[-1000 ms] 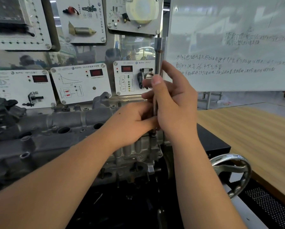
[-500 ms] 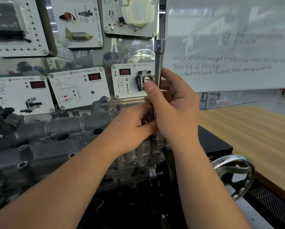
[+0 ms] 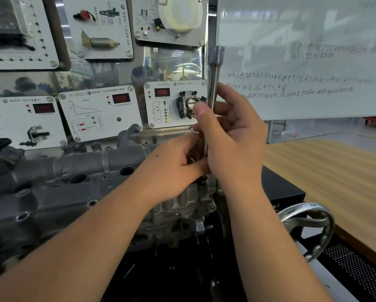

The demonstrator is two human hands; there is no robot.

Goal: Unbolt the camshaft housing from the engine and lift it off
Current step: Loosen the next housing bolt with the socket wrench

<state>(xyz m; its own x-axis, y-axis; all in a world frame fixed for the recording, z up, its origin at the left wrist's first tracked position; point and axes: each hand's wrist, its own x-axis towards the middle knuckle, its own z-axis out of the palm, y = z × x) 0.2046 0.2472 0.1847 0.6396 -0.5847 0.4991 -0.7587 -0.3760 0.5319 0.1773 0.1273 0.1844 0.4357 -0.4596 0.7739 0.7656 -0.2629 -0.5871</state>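
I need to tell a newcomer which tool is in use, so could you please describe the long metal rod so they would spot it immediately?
Find the grey engine, then its right end. There both hands grip an upright metal rod, the only shiny bar rising before the whiteboard.

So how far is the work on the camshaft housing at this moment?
Done: several bolt holes along the camshaft housing look open, though I cannot confirm their bolts are out. In hand: both hands hold an upright extension bar at the housing's right end; the right hand grips the shaft, the left hand pinches it lower down. Left: the housing sits on the engine, not yet lifted.
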